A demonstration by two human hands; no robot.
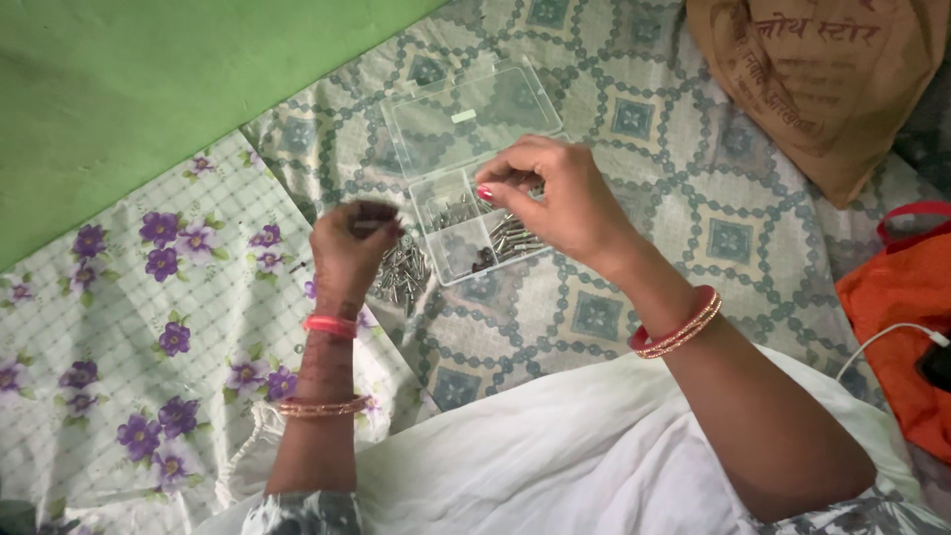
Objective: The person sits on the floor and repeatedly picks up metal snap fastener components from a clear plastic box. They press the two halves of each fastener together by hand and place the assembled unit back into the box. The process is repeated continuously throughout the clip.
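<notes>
My right hand (pixel 560 203) pinches its fingertips together over a clear plastic box (pixel 475 168) of small metal pins (pixel 505 238), while my blurred left hand (pixel 352 243) curls, its grip unclear, above a loose pile (pixel 401 272).

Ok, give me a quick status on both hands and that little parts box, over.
Left hand blurred, fingers bunched above loose metal pieces. Right hand pinching over clear plastic box, lid open; grasp contents unclear. Nothing blocking the box.

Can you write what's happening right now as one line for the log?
left hand: above loose metal pins, blurred, hold unclear | right hand: fingertips pinched over clear plastic box, lid open | surface: patterned cloth
</notes>
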